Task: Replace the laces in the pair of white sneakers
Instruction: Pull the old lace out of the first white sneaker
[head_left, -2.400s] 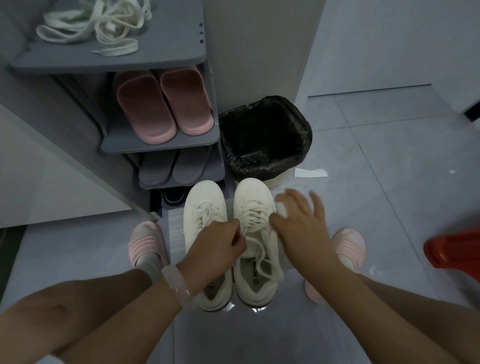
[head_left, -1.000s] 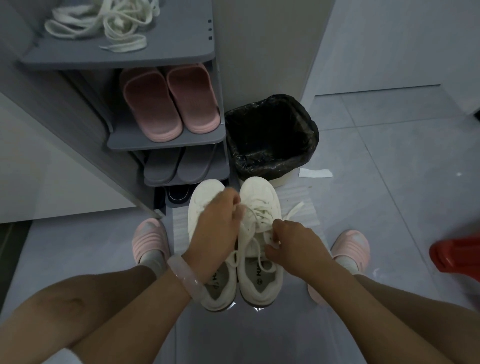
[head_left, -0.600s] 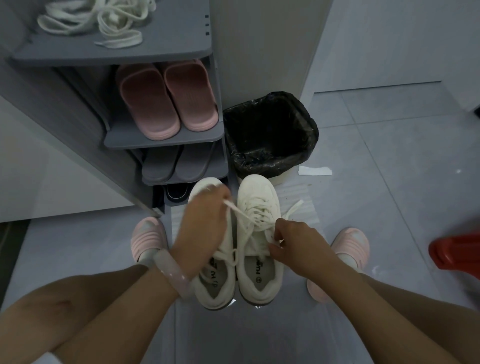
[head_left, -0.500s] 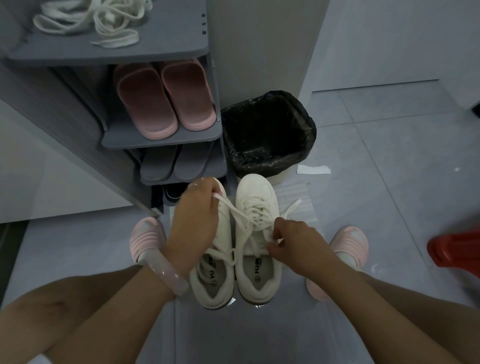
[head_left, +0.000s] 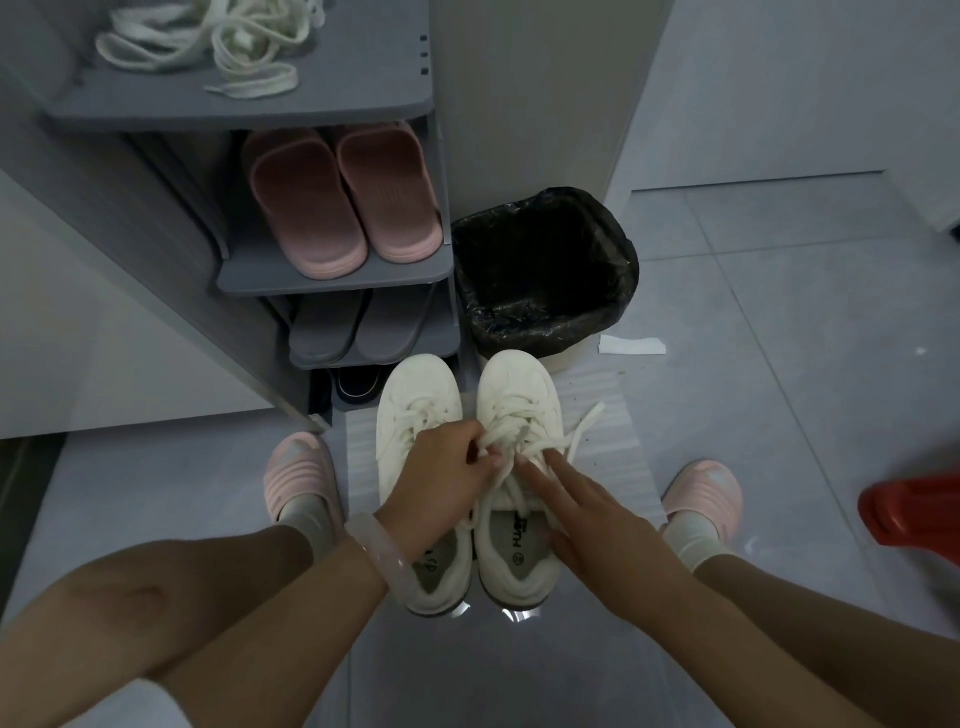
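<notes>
Grey floor tiles (head_left: 779, 415): black-lined bin (head_left: 545, 270) looks empty; left hand (head_left: 441, 478) pinches right sneaker's (head_left: 519, 415) lace (head_left: 582, 426); right hand (head_left: 597, 519) lies slack, fingers straight.

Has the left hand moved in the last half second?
Yes. The left hand has come back from the left sneaker toe toward the right sneaker laces.

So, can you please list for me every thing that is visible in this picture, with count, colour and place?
white sneakers: 2, white, floor mat, side by side
lace: 1, white, loose on the right sneaker
spare laces: pile, white, top shelf
pink slippers: 2, second shelf
grey slippers: 2, third shelf
bin: 1, black liner, right of rack
paper scrap: 1, white, floor
red object: 1, right edge
left hand: fingers pinch the lace
right hand: fingers straight, on the right sneaker
</notes>
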